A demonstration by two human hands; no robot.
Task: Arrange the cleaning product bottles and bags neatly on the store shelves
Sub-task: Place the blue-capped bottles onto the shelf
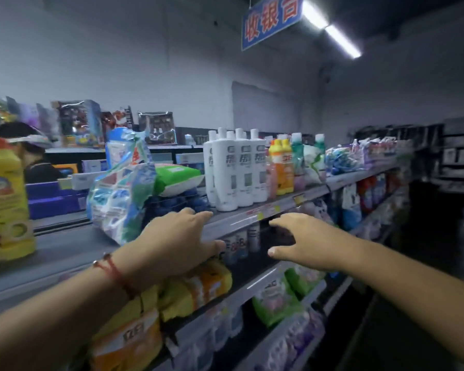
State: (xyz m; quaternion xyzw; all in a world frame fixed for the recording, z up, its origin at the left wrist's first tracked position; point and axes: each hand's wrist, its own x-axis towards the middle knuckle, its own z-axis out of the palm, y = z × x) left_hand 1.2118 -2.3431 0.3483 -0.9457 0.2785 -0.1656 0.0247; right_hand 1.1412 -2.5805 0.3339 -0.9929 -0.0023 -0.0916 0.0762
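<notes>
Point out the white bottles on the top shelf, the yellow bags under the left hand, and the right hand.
white bottles [227,172]: head view, front label of the nearest bottle.
yellow bags [198,286]: head view, front of the bag below the fingers.
right hand [304,241]: head view, back of the hand.

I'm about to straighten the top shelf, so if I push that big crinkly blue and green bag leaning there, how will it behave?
The blue and green bag looks soft and creased, so it would probably flop and sag rather than slide stiffly. It leans on the green pack, so pushing may tip it over. Its glossy film could be slippery under the left hand.
</notes>
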